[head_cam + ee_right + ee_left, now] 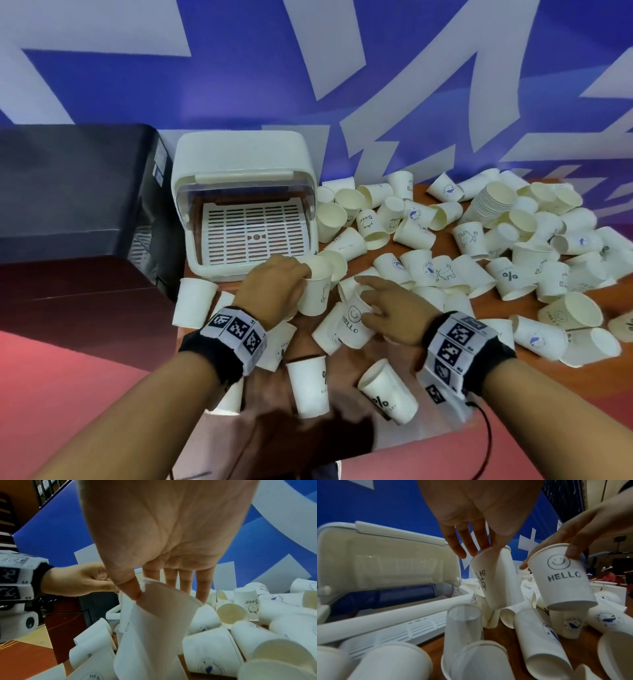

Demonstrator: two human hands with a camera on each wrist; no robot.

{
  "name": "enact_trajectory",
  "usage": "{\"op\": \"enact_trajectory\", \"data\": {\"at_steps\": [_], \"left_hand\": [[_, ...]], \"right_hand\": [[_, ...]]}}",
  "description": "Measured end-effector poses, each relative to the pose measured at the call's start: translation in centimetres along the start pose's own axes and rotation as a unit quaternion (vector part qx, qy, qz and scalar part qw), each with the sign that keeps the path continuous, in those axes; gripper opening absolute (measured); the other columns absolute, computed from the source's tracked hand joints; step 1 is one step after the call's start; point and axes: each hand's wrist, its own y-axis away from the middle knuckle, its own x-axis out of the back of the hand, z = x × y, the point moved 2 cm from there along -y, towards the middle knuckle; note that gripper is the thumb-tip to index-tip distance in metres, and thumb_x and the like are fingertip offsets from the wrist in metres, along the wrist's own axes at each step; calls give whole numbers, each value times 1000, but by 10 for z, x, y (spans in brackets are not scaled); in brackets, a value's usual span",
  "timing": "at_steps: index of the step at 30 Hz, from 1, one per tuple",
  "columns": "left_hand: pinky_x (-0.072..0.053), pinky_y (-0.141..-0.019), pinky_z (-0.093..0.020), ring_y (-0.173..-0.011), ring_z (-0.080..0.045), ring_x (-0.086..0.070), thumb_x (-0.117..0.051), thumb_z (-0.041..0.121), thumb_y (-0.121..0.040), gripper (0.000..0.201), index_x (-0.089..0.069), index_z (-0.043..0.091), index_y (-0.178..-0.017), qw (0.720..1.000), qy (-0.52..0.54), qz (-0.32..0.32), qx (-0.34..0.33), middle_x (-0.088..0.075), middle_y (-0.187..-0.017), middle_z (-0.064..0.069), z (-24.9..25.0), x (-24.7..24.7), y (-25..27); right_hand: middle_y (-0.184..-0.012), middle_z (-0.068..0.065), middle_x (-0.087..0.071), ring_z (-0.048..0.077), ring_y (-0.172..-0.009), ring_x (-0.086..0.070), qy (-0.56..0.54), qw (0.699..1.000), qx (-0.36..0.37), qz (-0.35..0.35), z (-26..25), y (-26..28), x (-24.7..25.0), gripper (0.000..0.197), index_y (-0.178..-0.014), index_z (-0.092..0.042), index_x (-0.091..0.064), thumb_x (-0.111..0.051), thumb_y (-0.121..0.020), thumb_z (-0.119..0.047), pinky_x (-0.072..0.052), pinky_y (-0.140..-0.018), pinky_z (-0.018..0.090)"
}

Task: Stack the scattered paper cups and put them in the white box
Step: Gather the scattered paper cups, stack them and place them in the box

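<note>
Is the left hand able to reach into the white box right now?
Probably yes: the white box stands open just beyond the left hand, but that hand already grips a Hi cup.

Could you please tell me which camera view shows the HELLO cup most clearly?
The left wrist view: the HELLO cup faces it, print readable. The head view shows it smaller; the right wrist view shows only its blank, blurred side.

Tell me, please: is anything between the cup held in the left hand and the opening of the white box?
Nothing visible. The left hand holds the "Hi" cup just before the white box, whose lid is up; its slatted floor shows no cups.
</note>
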Motion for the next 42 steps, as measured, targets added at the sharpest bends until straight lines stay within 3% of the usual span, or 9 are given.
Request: {"op": "enact_trajectory", "data": {"at_steps": [2,4,6,9,15,23,31,42], "left_hand": [[-50,-57,-33,-73,-27,-61,-66,13,-76,6,-65,13,-82,1000,-6,2,5,-65,-76,-3,-7,14,0],[-49,-58,-33,-76,-27,-59,-51,21,-78,15,-64,13,-83,999,-13,-14,29,-63,-78,-3,-16,29,0],[-50,-66,-36,-85,-26,-56,-46,25,-82,22,-62,14,-91,998,-14,-38,56,-61,-86,-3,-26,41,0],[-48,-75,-37,-95,-24,-53,-46,25,-88,22,-60,16,-102,995,-20,-44,88,-59,-97,-2,-44,58,4],[-48,-74,-36,-95,-22,-52,-48,26,-89,19,-59,19,-103,990,-41,-26,132,-58,-99,-1,-73,81,8],[-39,-65,-29,-95,-22,-52,-49,24,-88,17,-60,18,-100,983,-46,-26,176,-55,-98,-1,-112,92,11],[-45,-70,-30,-93,-19,-54,-48,25,-90,18,-61,18,-100,973,-56,-59,216,-55,-100,0,-135,80,10],[-40,-67,-29,-95,-22,-55,-46,23,-91,19,-59,16,-102,963,-75,-127,226,-55,-102,-2,-150,42,-3]], "right_hand": [[-153,-1,-28,18,-130,-40,16,1000,12,19,-9,-6,11,25,-104,-9,-61,-56,-90,-29,-35,-103,29],[-148,-2,-36,17,-128,-42,30,998,25,46,-20,-13,21,24,-105,-11,-62,-58,-89,-30,-35,-102,27],[-140,-2,-46,18,-124,-45,55,995,35,70,-33,-22,29,27,-108,-13,-62,-58,-89,-32,-36,-101,29],[-126,-1,-55,19,-115,-48,95,990,33,96,-56,-37,40,31,-115,-16,-60,-54,-91,-35,-40,-93,31],[-130,3,-54,23,-118,-47,105,991,38,75,-100,-71,58,35,-126,-16,-56,-46,-93,-24,-40,-97,34],[-118,3,-61,24,-109,-54,156,982,43,94,-136,-112,65,31,-118,-18,-62,-46,-92,-23,-46,-85,35],[-99,5,-68,25,-94,-61,150,983,24,107,-138,-143,65,25,-107,-19,-65,-46,-92,-26,-44,-68,31],[-101,7,-66,26,-93,-62,149,984,-10,96,-130,-186,47,25,-106,-19,-67,-49,-93,-30,-52,-77,35]]}}
